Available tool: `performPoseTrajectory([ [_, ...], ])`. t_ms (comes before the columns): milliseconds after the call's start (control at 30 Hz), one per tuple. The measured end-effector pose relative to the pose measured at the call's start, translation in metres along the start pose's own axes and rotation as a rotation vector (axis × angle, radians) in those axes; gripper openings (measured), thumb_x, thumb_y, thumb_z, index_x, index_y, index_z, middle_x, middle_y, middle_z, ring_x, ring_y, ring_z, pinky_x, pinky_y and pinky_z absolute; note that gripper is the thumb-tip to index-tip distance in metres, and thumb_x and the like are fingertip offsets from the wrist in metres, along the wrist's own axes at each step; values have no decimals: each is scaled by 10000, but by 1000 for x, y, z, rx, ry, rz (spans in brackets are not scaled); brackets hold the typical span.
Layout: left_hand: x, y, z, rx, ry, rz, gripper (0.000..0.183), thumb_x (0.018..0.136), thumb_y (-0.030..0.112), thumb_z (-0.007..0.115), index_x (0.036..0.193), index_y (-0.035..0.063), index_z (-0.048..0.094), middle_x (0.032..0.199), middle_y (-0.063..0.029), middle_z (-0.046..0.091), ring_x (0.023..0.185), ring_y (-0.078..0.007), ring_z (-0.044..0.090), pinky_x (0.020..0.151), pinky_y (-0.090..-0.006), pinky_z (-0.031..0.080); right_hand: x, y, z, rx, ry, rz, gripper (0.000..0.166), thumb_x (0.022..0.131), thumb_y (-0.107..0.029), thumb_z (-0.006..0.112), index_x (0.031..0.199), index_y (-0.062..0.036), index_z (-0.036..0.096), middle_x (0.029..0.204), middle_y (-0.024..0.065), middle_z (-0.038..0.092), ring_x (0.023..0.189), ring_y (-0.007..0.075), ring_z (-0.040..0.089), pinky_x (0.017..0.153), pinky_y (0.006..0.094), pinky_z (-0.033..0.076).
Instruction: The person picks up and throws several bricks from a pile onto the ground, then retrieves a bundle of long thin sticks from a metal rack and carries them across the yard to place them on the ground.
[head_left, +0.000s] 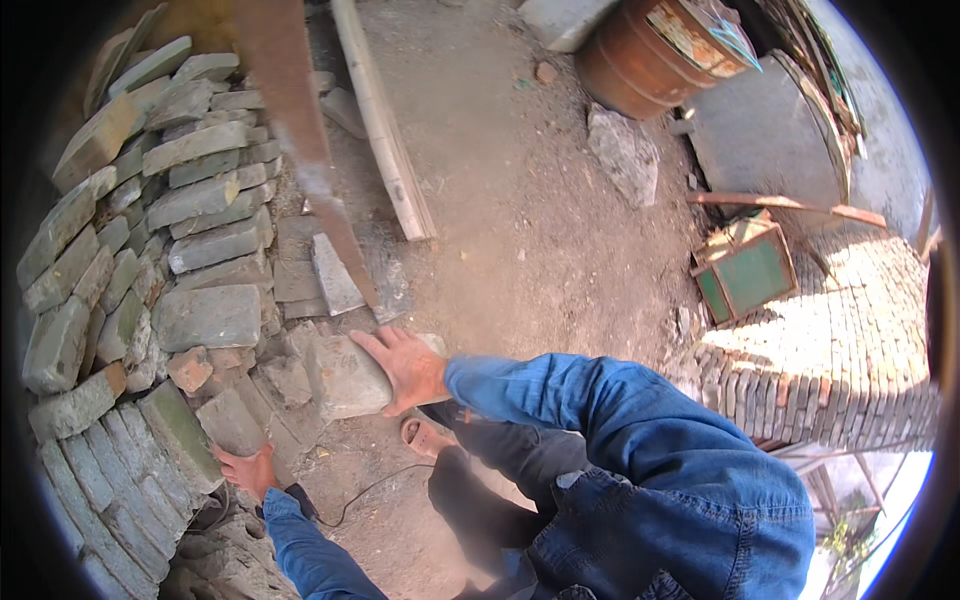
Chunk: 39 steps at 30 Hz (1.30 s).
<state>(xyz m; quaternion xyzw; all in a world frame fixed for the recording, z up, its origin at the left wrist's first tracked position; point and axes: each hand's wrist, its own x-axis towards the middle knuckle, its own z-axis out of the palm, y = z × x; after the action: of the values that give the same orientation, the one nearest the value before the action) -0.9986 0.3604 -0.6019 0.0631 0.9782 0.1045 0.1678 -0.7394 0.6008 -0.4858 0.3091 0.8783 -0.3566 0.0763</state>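
My left hand (251, 469) is at the lower left, with its thumb and fingers on either side of the near end of a grey brick (229, 420). That brick lies low beside the stacked wall. Further right, my right hand (405, 367) spreads over a larger grey block (345, 382). Its thumb is at the near edge and its fingers reach across the top toward the far side. The block lies on the ground among broken pieces, and my hand hides part of it. Between the two hands sits a rough brick fragment (285, 379).
Stacked grey bricks (217, 202) rise on the left. A brown post (300, 142) stands in front of me, with a wooden beam (382, 135) beyond. A rusty drum (652, 52), a large stone (622, 154), a green box (746, 274) and a brick pile (795, 397) are to the right.
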Motion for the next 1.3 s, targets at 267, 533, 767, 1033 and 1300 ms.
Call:
performPoseTrajectory([
  [267,-167,-71,-28,342,-216,178,1123,484,193,823,1407,191,183,1248,-199,384,1164,-395,377,893,-551,366,-251,144,-14,68,202,837,1168,460,-380,813,1395,-56,193,1169,241,423,1103,393,429,921,449,370],
  [533,-280,-116,-28,676,-337,433,982,548,344,781,1344,81,270,1208,-242,431,1075,-397,465,847,-508,437,-466,200,36,466,649,1504,1214,458,-448,812,1409,-87,149,1241,258,407,1171,402,404,934,463,385],
  [767,-396,-50,-24,622,-13,637,698,626,327,715,1226,105,434,986,-179,560,883,-372,575,743,-460,478,-589,253,90,715,856,1794,1209,491,-478,799,1404,-39,140,1257,277,409,1147,406,441,952,429,390],
  [1033,-502,70,-4,656,-244,841,995,464,276,811,1318,143,319,1091,-271,471,1017,-443,459,866,-516,388,-701,336,150,1058,963,1994,1291,464,-491,815,1411,-90,35,1309,301,313,1223,434,348,1003,455,331],
  [1300,-590,152,75,831,-365,1208,800,581,270,708,1278,130,341,1086,-236,435,1017,-406,452,821,-485,417,-775,394,160,1136,913,2148,1244,503,-484,808,1421,-83,71,1260,270,373,1173,399,412,962,434,369],
])
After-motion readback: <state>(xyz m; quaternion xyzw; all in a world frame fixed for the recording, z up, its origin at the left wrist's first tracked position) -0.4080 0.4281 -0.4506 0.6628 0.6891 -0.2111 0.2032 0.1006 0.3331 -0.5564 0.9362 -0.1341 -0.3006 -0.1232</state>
